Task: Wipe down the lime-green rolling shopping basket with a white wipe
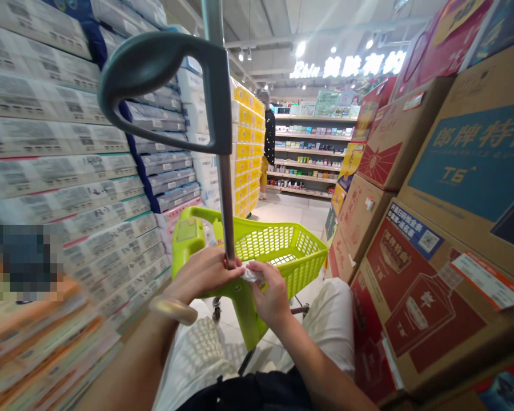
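In front of me stands a lime-green shopping cart [302, 262] with a lattice basket; a metal pole [225, 200] rises from it to a dark grey loop handle [154, 137]. My left hand [208, 274], a metallic bangle [173, 310] at its wrist, is closed round the pole's foot, thumb in front and fingers partly hidden behind. Just right of the pole, my right hand [269, 291] pinches a crumpled white tissue [252, 272] against the green plastic. The left thumb tip is close to the tissue; whether they touch I cannot tell.
Stacked white paper packs [64, 148] line the left, with yellow packs [247, 148] beyond. Cardboard cartons [437, 285] rise close on the right. Down the aisle, a person in a dotted dark top [269, 137] stands near stocked shelves [308, 142]. My knees flank the cart.
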`<control>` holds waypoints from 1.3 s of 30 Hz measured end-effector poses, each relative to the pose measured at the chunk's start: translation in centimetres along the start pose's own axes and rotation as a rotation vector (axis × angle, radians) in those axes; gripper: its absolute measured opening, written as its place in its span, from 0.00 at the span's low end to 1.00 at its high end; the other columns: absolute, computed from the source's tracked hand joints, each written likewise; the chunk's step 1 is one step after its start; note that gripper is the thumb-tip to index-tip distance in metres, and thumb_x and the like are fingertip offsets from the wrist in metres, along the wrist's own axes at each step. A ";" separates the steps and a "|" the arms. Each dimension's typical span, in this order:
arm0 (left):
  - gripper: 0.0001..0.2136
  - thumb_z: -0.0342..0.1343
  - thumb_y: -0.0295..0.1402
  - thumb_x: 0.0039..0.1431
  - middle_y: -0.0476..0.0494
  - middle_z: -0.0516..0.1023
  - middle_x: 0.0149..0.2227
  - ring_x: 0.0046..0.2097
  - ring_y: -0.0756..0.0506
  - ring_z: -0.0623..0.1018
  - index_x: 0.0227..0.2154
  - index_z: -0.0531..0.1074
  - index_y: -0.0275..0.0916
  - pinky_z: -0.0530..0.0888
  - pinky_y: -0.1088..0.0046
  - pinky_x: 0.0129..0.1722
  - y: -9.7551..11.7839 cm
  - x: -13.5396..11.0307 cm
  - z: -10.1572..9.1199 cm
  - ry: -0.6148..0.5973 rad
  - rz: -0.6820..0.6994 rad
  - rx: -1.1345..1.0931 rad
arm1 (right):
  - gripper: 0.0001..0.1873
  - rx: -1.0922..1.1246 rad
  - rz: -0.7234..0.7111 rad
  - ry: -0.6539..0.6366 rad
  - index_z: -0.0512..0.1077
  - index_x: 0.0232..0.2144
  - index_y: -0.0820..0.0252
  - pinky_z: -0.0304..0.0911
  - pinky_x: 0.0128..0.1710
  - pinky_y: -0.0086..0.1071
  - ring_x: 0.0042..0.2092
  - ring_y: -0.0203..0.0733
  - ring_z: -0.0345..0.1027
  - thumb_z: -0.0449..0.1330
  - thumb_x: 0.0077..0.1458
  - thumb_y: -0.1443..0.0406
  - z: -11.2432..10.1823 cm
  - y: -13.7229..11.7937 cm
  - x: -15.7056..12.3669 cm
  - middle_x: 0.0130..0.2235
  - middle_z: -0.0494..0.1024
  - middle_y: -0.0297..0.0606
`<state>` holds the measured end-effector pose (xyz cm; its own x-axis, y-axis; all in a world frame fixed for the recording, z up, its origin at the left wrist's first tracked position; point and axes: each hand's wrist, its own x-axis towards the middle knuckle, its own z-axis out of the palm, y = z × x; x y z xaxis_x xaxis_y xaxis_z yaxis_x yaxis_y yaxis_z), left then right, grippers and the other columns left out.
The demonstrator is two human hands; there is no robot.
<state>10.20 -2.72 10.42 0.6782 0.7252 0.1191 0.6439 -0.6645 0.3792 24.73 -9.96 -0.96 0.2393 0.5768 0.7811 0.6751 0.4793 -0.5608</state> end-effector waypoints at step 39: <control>0.16 0.53 0.48 0.55 0.47 0.83 0.37 0.39 0.44 0.80 0.33 0.79 0.44 0.71 0.72 0.35 0.9 -0.7 0.0 0.095 -0.113 0.043 | 0.24 -0.126 0.034 -0.049 0.77 0.48 0.53 0.69 0.57 0.42 0.53 0.45 0.75 0.51 0.57 0.76 -1.7 3.8 0.5 0.47 0.82 0.38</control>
<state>10.30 -3.84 10.71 0.5649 0.8085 0.1650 0.7305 -0.5830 0.3557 28.58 -8.95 -2.21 0.2311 0.6242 0.7463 0.7503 0.3740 -0.5451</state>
